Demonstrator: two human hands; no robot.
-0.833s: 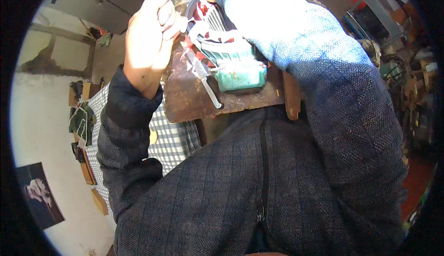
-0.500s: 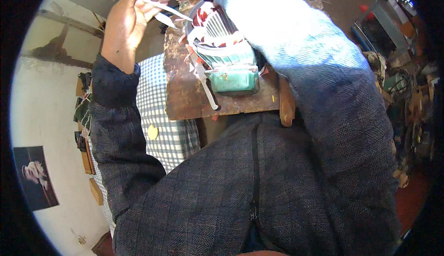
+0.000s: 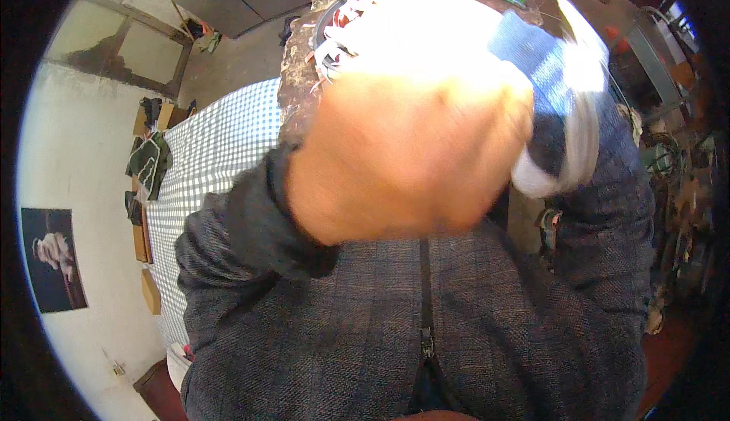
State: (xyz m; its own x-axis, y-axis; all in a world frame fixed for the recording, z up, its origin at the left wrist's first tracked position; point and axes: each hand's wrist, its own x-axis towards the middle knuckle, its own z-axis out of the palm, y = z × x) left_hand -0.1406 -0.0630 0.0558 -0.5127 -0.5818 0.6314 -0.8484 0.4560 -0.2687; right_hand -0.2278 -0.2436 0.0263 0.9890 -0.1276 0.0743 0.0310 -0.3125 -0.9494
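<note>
Knuckles dominated! Left hand (image 3: pixel 414 151), blurred, hid its fingers, grip unreadable; beside it a white strip (image 3: pixel 582 139) curved across the right sleeve (image 3: pixel 620 231), perhaps lifted clear of clutter. Glare bleached the right hand (image 3: pixel 447 29), grip unreadable too. Scraps (image 3: pixel 348 15) sat in a dark-rimmed bowl (image 3: pixel 323 21), presumably to stay gathered.

1. Below the left grip (image 3: pixel 411 155): a jacket (image 3: pixel 365 337), dark grey, faintly checked.
2. Also below it: a black zip (image 3: pixel 425 284) with metallic pull (image 3: pixel 426 339).
3. Behind that grip: a wrinkled dark cuff (image 3: pixel 266 212).
4. Right of it: the right sleeve (image 3: pixel 604 242), dark, blue where brightly lit.
</note>
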